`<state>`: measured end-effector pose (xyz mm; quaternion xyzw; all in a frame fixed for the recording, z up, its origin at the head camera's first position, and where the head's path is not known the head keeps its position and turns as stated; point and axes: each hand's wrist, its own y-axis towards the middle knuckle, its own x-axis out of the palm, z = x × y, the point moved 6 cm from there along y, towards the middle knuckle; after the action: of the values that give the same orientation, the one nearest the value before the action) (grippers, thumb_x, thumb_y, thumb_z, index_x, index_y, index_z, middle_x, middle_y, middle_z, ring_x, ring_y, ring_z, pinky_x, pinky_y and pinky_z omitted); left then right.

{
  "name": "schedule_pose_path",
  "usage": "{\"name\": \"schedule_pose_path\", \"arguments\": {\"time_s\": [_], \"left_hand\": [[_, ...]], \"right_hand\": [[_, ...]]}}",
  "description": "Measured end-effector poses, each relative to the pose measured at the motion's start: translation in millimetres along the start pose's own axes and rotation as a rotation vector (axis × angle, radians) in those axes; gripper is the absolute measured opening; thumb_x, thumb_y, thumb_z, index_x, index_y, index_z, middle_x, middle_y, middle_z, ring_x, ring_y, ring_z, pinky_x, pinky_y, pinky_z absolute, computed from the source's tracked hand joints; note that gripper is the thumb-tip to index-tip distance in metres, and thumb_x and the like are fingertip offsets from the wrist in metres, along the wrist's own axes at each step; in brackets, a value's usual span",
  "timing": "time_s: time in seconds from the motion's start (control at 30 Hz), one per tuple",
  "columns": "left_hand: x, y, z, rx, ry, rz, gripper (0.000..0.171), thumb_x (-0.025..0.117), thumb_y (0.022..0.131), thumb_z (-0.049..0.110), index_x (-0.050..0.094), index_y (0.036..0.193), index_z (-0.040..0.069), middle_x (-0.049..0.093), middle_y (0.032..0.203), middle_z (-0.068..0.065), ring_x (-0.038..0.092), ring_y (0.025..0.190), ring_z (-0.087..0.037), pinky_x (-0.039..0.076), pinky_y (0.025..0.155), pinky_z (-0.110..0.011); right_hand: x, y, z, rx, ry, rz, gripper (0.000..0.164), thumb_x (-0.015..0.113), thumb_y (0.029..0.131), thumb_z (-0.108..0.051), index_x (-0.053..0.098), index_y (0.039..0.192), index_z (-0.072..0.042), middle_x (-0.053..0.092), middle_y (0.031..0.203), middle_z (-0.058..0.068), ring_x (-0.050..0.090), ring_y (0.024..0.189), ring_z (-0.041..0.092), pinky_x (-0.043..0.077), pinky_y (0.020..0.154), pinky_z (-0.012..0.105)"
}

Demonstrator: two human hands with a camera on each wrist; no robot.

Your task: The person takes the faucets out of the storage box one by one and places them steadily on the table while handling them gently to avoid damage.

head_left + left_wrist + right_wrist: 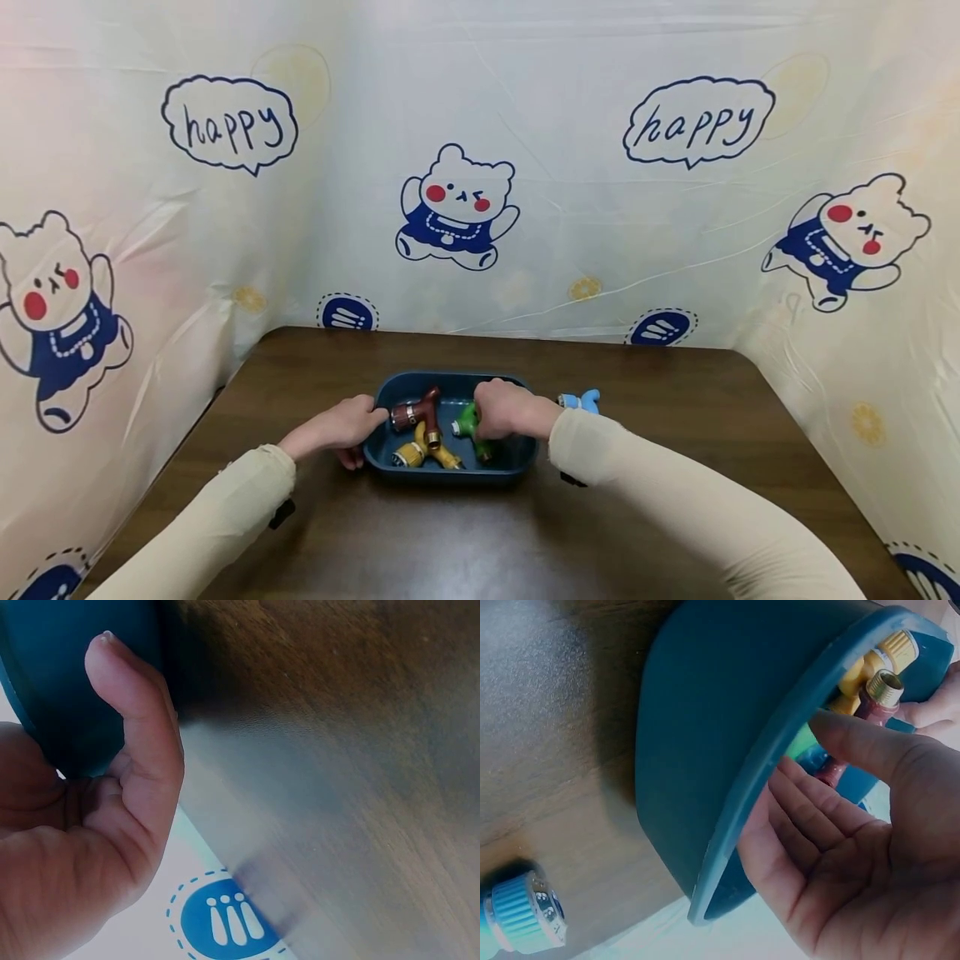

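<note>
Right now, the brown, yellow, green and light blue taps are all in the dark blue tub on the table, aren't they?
Not quite: the light blue tap is outside the dark blue tub, on the table, as the head view shows. The brown tap, yellow tap and green tap are in it.

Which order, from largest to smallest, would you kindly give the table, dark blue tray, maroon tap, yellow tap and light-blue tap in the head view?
1. Table
2. Dark blue tray
3. Maroon tap and yellow tap: too alike to rank
4. Light-blue tap, as far as it shows
</note>
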<state>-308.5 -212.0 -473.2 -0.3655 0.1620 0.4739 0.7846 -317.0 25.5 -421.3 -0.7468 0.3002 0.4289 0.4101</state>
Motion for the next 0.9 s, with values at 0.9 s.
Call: {"name": "schedule_pose_path", "arguments": {"time_s": [0.9], "left_hand": [[-0.4,-12.6,15.1,-0.025,0.022,0.047,0.027,0.044,0.11,0.02,0.056,0.111,-0.004,0.066,0.068,-0.016,0.066,0.05,-0.02,0.06,0.049,-0.034]], "right_hand": [[-4,1,-2,0.036,0.047,-0.007,0.016,0.081,0.094,-0.018,0.067,0.089,-0.01,0.066,0.075,0.003,0.069,0.063,0.02,0.056,0.052,0.025]]}}
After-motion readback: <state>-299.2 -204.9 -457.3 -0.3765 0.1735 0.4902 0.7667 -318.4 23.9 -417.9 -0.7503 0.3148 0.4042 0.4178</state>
